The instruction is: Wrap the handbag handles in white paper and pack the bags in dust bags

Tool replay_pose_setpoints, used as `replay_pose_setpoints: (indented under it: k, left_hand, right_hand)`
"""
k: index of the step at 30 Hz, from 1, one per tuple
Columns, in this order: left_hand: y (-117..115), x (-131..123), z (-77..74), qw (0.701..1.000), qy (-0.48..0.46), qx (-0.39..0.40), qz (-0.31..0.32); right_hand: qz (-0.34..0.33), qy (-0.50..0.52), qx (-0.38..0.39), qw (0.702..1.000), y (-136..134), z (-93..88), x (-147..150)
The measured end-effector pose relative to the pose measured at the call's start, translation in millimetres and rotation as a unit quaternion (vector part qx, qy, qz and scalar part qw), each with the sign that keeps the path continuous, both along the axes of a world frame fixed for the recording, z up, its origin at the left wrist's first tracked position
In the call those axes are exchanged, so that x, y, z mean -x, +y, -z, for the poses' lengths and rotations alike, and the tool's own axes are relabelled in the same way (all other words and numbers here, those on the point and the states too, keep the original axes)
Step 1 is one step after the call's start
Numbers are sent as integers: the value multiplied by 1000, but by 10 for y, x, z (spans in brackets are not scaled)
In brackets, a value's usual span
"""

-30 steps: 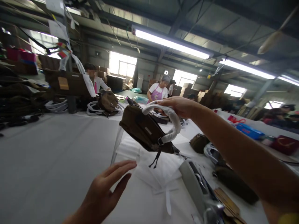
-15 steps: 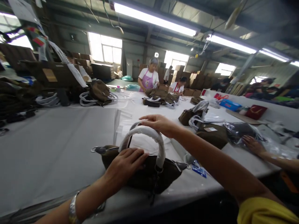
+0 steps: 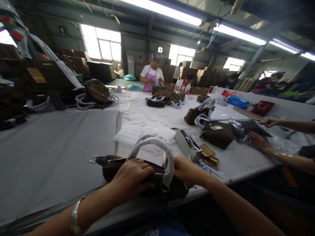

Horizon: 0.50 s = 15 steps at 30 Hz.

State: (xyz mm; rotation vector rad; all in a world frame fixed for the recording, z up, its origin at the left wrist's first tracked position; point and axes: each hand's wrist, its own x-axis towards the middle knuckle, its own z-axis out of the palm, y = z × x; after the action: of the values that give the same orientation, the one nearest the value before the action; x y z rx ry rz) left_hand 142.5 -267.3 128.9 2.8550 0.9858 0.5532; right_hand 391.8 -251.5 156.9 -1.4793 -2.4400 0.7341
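A dark olive handbag (image 3: 150, 178) lies at the table's near edge, its two arched handles (image 3: 154, 141) wrapped in white material. My left hand (image 3: 134, 175) rests over the bag's zipped top with its fingers curled onto the near side of the opening. At the right end of the handles, my right hand (image 3: 185, 168) is closed on the bag's top edge, its fingertips hidden behind the wrapped handle. A metal ring shows at the bag's left end.
White foam sheets (image 3: 130, 132), a grey box (image 3: 184, 142) and brown tags (image 3: 209, 155) lie beyond the bag. More olive bags (image 3: 218, 134) stand to the right, where another person's hands (image 3: 258, 141) touch a plastic-wrapped bag. People stand across the table (image 3: 86, 141).
My right hand has come down from the top of the handles to the bag's right side. The view has shifted slightly. The other person's second hand has come into view.
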Motion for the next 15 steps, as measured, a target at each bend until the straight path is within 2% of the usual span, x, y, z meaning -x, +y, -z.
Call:
replay_pose_setpoints:
  k: [4,6,8,10,12,13,15]
  left_hand:
    - [-265,-96,25,987,-17,26,157]
    - [-421,-96,-51,981,-14,60,184]
    - [-526,-41,-234,976,-1,123,177]
    - [-548,74,-483,970,0,175,170]
    - [-492,228,-704,974,-60,167,141]
    - [-444,306,-776,979,-117,134,102]
    - [-332,436,-820,968,-244,54,-30]
  right_hand:
    - [107,-62,-137,983,188,-10,103]
    - [131,-67,-175,974,241,-31,186]
    - [124,-69,-193,971,251,-71,278]
    - [101,-65,-196,973,238,-128,353]
    - [77,-58,-194,976,227,-186,400]
    - [70,-55,-194,977,225,-208,413]
    - [63,-48,-196,977,232,-223,423]
